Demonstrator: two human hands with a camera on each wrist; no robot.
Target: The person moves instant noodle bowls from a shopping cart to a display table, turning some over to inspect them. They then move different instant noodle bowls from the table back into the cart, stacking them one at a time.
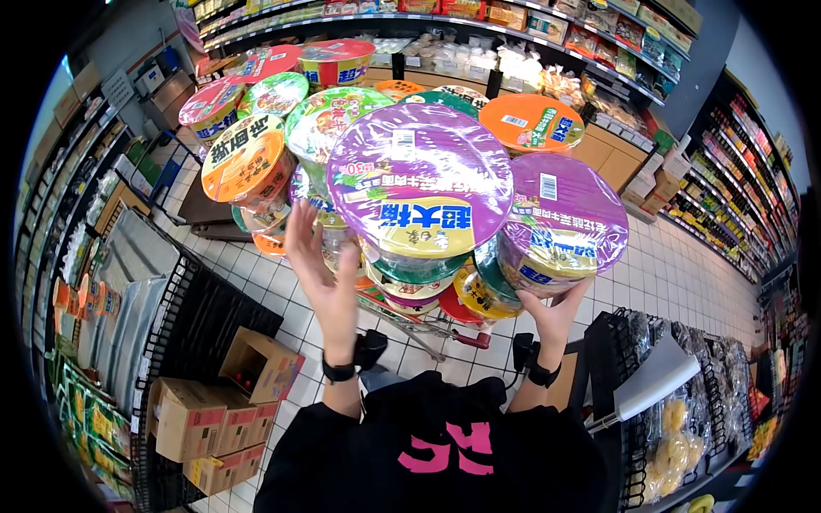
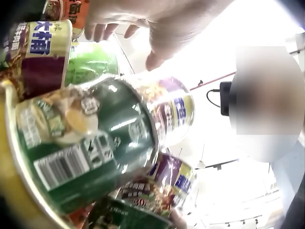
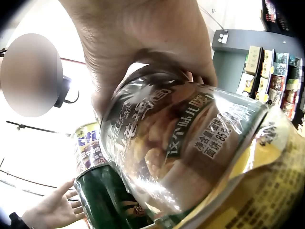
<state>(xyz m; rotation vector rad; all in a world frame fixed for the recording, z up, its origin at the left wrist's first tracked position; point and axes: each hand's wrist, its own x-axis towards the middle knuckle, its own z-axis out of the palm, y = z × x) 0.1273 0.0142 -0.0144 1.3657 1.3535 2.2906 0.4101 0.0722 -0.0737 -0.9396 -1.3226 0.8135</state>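
Noodle tubs in shiny wrap form a tall pile. A large purple-lidded tub tops its near side, with another purple-lidded tub to the right. My left hand is raised at the pile's left front, fingers extended, holding nothing; the left wrist view shows the hand above a green tub. My right hand grips low at the right purple-lidded tub. In the right wrist view the hand curls round a brown-and-green tub; its fingertips are mostly hidden behind it.
Part of a red-handled cart shows under the pile. Cardboard boxes stand at the lower left. A black wire rack with bagged goods is at the right. Stocked shelves line the back, beyond the tiled floor.
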